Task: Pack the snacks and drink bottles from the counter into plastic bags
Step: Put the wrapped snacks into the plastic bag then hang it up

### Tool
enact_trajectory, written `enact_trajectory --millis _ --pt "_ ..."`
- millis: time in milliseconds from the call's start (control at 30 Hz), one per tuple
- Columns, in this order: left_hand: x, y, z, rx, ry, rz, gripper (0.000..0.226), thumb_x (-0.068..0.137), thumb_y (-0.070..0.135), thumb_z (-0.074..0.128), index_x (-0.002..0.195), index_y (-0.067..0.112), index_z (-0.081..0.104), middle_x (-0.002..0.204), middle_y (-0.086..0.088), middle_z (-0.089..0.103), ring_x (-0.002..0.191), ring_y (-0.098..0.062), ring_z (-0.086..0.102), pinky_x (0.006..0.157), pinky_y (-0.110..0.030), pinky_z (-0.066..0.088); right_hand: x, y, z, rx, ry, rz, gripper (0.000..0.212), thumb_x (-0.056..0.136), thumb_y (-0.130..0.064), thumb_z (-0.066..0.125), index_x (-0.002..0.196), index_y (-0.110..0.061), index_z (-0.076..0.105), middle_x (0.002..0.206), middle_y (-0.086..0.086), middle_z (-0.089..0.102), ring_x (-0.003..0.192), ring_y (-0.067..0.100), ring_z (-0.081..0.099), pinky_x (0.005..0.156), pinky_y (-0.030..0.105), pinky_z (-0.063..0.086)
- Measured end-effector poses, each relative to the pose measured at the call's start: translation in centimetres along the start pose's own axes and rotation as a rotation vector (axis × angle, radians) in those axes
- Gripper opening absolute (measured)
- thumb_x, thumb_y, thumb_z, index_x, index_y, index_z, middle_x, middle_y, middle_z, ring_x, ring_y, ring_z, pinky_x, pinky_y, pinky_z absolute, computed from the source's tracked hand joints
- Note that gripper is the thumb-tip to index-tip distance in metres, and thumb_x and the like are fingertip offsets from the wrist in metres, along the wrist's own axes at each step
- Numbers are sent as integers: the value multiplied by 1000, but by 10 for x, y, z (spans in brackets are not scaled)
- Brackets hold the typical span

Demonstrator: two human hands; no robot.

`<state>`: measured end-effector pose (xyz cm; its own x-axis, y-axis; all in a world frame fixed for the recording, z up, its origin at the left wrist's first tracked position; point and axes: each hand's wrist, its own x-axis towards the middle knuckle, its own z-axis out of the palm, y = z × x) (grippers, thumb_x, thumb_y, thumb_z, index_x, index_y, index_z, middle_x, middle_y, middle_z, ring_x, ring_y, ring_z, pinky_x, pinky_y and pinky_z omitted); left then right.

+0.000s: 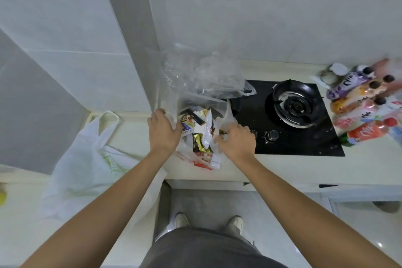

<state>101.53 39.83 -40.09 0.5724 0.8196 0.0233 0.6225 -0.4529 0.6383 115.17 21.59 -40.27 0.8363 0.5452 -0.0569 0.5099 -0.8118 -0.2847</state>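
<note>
A thin white plastic bag full of snack packets sits on the cream counter just left of the hob. My left hand grips the bag's left side. On the right side my right hand is closed on the bag's plastic. Behind them lies a crumpled clear plastic bag. Several drink bottles with purple, orange, pink and red labels lie on the counter at the far right. A second, empty white bag with green print lies flat to the left.
A black gas hob with one burner and two knobs lies between the snack bag and the bottles. White tiled walls meet in a corner behind. Below the counter edge I see my shoes on the grey floor.
</note>
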Motion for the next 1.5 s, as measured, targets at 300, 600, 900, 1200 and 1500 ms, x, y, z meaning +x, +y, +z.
enact_trajectory --millis 300,600,900,1200,1500 --pt "-3 3 5 -15 -92 15 21 98 28 60 88 13 50 82 -8 56 84 -29 52 65 -35 38 3 -14 16 -80 -179 52 58 86 -65 64 121 -19 64 127 4 56 125 26 47 99 43 40" --pt "-9 2 3 30 -156 47 26 102 34 56 85 15 48 80 -10 57 76 -25 51 54 -30 28 -4 -4 36 -344 -209 -14 48 83 -58 74 114 -21 66 130 4 46 124 25 39 104 41 36" --pt "-12 13 -2 -67 -196 68 33 102 30 56 77 13 45 69 -8 55 62 -22 49 51 -31 31 -17 -2 29 163 140 -188 25 83 -22 68 70 -17 48 105 0 42 99 19 38 80 37 39" --pt "-3 50 -24 -272 -143 119 43 102 31 56 68 13 37 58 -10 44 54 -20 39 54 -37 32 -13 -21 -29 725 277 -238 29 103 -25 52 101 -3 72 121 3 53 114 19 54 99 34 50" --pt "14 111 -44 -423 -112 224 40 100 25 55 67 12 36 57 -14 41 54 -32 48 54 -40 41 11 -32 -113 1368 -162 81 28 103 -10 55 107 14 68 64 8 52 58 19 54 72 32 51"
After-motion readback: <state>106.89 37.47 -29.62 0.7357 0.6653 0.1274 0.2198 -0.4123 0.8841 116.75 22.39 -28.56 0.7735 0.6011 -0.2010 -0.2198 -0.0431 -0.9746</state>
